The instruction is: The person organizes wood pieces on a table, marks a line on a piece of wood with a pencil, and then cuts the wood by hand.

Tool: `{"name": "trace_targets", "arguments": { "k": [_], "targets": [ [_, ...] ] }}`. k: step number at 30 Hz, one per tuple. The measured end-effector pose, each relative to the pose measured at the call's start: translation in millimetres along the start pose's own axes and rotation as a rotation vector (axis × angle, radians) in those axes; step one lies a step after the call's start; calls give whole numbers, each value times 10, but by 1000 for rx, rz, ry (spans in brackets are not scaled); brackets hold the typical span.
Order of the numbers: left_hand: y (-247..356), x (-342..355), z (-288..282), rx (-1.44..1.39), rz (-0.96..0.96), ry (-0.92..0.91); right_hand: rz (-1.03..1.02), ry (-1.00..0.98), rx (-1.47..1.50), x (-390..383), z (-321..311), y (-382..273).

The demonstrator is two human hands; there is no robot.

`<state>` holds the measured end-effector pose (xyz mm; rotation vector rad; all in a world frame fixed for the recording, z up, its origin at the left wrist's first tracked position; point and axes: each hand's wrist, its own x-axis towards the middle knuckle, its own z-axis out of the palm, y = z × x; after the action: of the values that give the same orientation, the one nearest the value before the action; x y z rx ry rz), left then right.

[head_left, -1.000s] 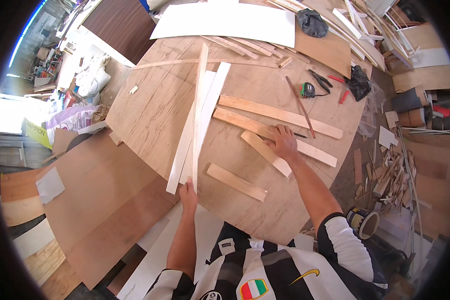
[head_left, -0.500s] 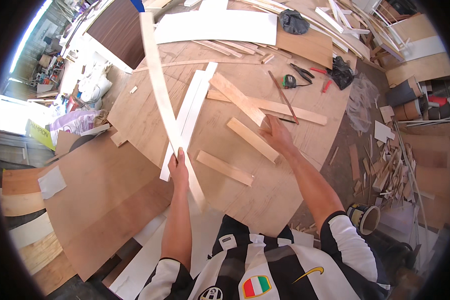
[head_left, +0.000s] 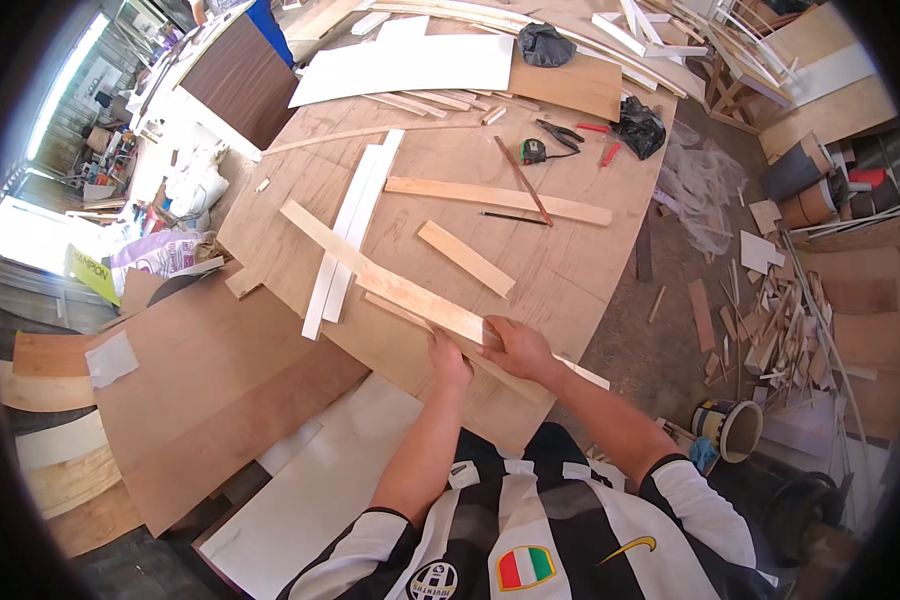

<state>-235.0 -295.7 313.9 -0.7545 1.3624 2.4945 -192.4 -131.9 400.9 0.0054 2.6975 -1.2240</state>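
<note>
The held wood (head_left: 417, 293) is tan, the shirt (head_left: 508, 505) striped black and white, the cabinet (head_left: 238, 85) seemingly brown.

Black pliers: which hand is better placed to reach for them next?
Probably the right hand: it is nearer the black pliers, which lie toward its side. The left hand is farther away; both hold wood.

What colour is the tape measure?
The tape measure is green and black, best seen in the head view.

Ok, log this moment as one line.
Left hand: holding overlapping wooden strips | Right hand: holding them, farther right | Table: white strips, tape measure, black pliers
</note>
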Motion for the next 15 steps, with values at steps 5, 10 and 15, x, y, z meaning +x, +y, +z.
{"name": "trace_targets", "arguments": {
  "k": [5,10,15],
  "targets": [
    [-422,-336,245,-8,-56,134,97,-72,25,-374,-47,345],
    [-788,-243,-36,-101,-204,68,162,-97,3,-529,-59,500],
    [-819,-219,-317,-9,-307,-142,130,-193,-90,-641,-178,502]
  ]
}}
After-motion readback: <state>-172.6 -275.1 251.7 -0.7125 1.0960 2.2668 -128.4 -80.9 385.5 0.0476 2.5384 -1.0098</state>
